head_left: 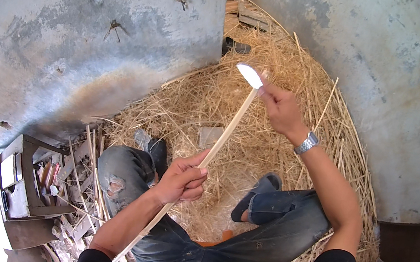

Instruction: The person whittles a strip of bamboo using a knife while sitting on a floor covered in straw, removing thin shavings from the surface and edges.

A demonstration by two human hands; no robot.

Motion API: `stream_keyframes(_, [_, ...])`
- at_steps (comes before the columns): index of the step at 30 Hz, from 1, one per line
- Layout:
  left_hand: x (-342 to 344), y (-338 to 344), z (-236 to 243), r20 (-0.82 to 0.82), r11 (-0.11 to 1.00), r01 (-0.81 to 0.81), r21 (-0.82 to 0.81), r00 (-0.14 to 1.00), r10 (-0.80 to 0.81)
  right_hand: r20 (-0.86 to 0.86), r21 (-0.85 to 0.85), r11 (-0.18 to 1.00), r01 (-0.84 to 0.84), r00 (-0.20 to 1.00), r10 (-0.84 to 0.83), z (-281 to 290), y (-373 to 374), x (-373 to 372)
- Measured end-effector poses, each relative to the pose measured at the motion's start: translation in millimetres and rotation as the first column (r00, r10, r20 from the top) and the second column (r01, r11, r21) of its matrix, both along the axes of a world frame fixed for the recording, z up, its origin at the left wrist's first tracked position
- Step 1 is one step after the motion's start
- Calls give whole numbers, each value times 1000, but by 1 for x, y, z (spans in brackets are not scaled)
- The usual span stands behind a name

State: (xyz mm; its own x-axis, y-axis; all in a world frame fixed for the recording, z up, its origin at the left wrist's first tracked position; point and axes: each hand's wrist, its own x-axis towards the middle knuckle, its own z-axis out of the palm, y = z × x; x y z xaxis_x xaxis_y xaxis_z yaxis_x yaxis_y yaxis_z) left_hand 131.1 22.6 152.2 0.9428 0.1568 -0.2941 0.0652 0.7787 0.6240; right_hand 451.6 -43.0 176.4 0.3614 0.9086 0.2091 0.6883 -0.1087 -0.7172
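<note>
A long, pale split bamboo strip [230,126] runs slantwise from beside my left forearm to above the middle of the view. My left hand [182,178] is closed around it partway along, over my lap. Farther out, my right hand [281,111] is closed on what looks like a knife [249,75]. Its short curved blade glares white and sits at the strip's far end, pointing up and left. The fingers hide the handle. From this view I cannot tell how deep the edge meets the bamboo.
Curly shavings [283,60] and thin strips cover the floor around my bent legs. A worn grey wall [101,18] stands left, another wall [377,92] right. A small wooden frame [27,178] with scraps inside sits at the left. Wood blocks [253,19] lie at the back.
</note>
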Motion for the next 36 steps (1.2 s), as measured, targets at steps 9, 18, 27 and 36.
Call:
stream_keyframes(9, [6, 8, -7, -97, 982, -185, -39, 979, 181, -61, 150, 911, -385, 916, 397, -22, -7, -109])
stream_keyframes(18, [7, 4, -10, 127, 998, -67, 7, 990, 65, -150, 167, 986, 21, 989, 4, 37, -6, -72])
stream_keyframes(27, [2, 0, -3, -15, 928, 131, 350, 991, -135, -302, 260, 944, 202, 946, -119, 26, -4, 1])
stream_keyframes(36, [-27, 4, -13, -79, 868, 254, 426, 967, -244, -112, 475, 732, 488, 859, -500, 18, -30, 85])
